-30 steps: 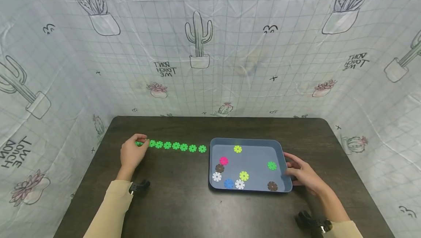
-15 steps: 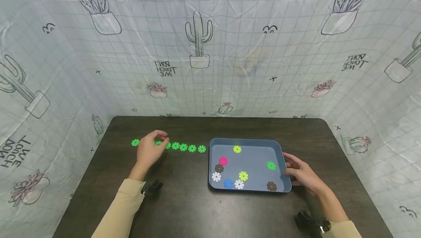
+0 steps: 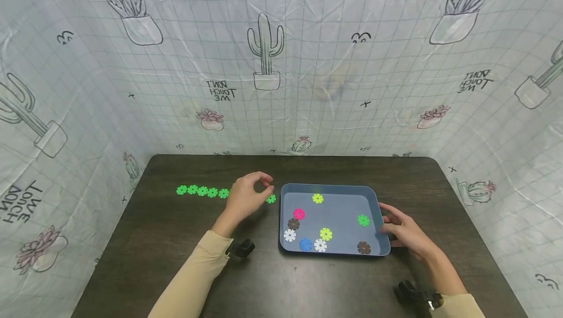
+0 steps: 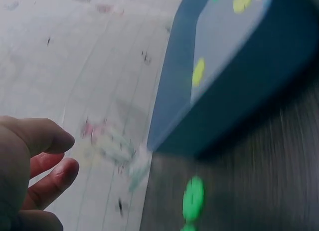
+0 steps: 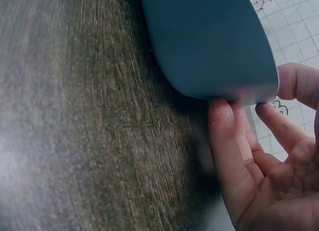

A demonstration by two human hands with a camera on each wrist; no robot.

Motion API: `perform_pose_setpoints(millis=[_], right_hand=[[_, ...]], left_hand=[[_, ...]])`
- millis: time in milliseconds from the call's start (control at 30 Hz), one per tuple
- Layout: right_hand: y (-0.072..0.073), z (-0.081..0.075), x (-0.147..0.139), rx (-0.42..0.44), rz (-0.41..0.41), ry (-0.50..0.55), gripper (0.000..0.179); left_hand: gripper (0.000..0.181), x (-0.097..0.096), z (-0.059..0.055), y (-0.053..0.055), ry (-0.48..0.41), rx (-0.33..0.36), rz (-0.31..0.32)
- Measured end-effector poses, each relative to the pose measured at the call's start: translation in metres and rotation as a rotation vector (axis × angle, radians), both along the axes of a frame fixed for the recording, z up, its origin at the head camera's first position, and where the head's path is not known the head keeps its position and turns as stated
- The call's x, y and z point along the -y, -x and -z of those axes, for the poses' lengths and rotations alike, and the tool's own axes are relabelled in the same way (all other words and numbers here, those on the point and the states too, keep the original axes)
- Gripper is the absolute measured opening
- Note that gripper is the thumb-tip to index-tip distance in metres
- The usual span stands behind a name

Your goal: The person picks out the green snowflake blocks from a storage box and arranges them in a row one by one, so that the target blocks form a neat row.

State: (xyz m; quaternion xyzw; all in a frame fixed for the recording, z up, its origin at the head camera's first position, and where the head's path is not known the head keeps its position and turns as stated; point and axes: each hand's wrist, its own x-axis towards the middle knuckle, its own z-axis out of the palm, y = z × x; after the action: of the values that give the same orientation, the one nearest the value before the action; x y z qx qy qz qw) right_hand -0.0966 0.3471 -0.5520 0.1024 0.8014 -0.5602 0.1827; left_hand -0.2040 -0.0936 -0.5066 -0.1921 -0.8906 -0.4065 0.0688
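In the head view a row of green snowflake-shaped discs point(image 3: 202, 191) lies on the table left of the blue-grey tray point(image 3: 340, 254). My left hand point(image 3: 246, 196) hovers over the right part of that row and hides some discs. Its thumb and fingers are loosely bent with a gap between them, and nothing is held. One green disc point(image 4: 193, 198) shows below the tray's corner in the left wrist view. At the tray's right end, my right hand point(image 3: 409, 232) touches the outer wall with its fingertips point(image 5: 221, 114).
Inside the tray lie two yellow discs point(image 3: 326, 234), a pink disc point(image 3: 299, 214), two brown discs point(image 3: 363, 247), two white discs point(image 3: 290, 235), a blue disc point(image 3: 305, 244) and one green disc point(image 3: 363, 220). A patterned cloth point(image 3: 308, 113) hangs behind the dark table point(image 3: 264, 288).
My left hand has moved right along the row, from its left end towards the tray, uncovering the discs at the left. The right hand and the tray have stayed in place.
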Motion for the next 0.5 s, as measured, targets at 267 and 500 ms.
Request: perform_pose_setpoints(millis=[267,500], right_hand=[[0.000,-0.001,0.000,0.000,0.006,0.004,0.077],[-0.001,-0.001,0.003,0.003,0.014,0.011,0.077]], left_hand=[[0.016,-0.062,-0.010,0.001,0.042,-0.004,0.128],[0.014,-0.104,-0.001,0.001,0.103,0.020,0.227]])
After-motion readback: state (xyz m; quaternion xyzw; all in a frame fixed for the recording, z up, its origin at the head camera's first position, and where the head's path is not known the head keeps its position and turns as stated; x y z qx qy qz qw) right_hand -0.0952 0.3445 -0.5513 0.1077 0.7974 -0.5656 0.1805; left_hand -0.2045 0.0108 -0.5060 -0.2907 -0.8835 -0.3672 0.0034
